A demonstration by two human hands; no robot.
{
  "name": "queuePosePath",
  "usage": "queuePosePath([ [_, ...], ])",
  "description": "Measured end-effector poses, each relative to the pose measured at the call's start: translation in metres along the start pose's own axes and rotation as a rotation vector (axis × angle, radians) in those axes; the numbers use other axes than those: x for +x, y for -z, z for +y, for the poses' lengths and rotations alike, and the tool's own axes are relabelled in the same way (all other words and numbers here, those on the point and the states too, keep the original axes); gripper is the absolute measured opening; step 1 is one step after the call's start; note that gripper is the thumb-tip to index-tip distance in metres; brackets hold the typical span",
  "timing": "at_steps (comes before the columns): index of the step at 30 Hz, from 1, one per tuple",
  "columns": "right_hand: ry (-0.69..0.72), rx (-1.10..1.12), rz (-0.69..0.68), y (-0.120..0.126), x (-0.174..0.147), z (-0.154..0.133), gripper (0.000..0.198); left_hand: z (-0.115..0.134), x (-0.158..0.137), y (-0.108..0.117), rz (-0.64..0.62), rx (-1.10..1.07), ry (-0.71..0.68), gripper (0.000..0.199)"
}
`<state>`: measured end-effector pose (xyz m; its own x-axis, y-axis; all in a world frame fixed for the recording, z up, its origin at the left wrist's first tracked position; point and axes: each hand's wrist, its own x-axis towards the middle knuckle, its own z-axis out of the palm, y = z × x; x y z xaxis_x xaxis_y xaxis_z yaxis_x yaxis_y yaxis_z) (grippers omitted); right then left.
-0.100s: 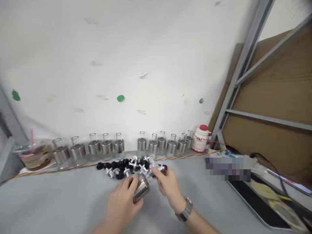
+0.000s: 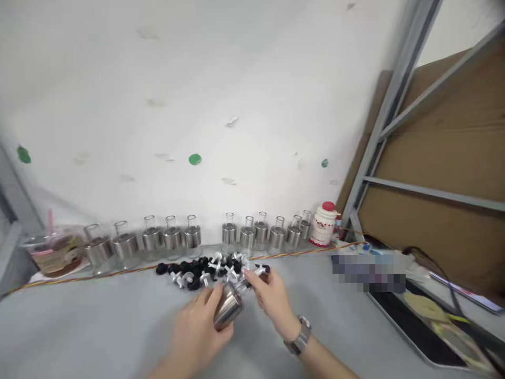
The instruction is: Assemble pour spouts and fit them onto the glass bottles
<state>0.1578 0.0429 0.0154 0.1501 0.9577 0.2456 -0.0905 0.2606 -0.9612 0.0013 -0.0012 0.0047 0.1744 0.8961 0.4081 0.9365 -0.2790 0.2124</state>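
standing bottles (image 2: 193, 237) line the desk's (image 2: 110, 321) back edge; a stopper heap (image 2: 193, 285) lies between them and the tilted bottle (image 2: 229, 305) clasped in the left hand (image 2: 201, 329). the right hand (image 2: 274, 302) pinches a dark stopper (image 2: 246, 283) at that bottle's neck. the earlier frame looks nearly identical.

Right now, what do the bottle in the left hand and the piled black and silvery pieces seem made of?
Bottle: silvery around its body, probably polished metal or a coating, given mirror-like highlights; clear toward the neck, likely glass.
Black pieces: perhaps plastic or rubber, uniformly dark.
Silvery pieces: pale, somewhat shiny; metal or plastic unclear.
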Motion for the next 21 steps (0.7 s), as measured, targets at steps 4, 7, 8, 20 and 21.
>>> queuePosePath([
  [4,-0.061,0.038,-0.070,0.002,0.001,-0.002,0.036,0.001,0.001,0.001,-0.012,-0.066,0.017,0.044],
  [7,-0.128,0.065,-0.160,0.004,0.003,-0.006,0.034,0.002,0.002,0.001,-0.013,-0.117,0.034,0.041],
  [8,-0.132,0.072,-0.201,0.005,0.003,-0.008,0.033,0.002,0.002,0.001,-0.013,-0.139,0.044,0.039],
  [20,0.045,0.106,-0.328,0.024,0.018,-0.014,0.053,0.015,0.004,0.013,-0.090,-0.698,0.238,0.030],
  [21,0.080,0.117,-0.326,0.024,0.017,-0.015,0.057,0.018,0.005,0.015,-0.090,-0.753,0.255,0.029],
])
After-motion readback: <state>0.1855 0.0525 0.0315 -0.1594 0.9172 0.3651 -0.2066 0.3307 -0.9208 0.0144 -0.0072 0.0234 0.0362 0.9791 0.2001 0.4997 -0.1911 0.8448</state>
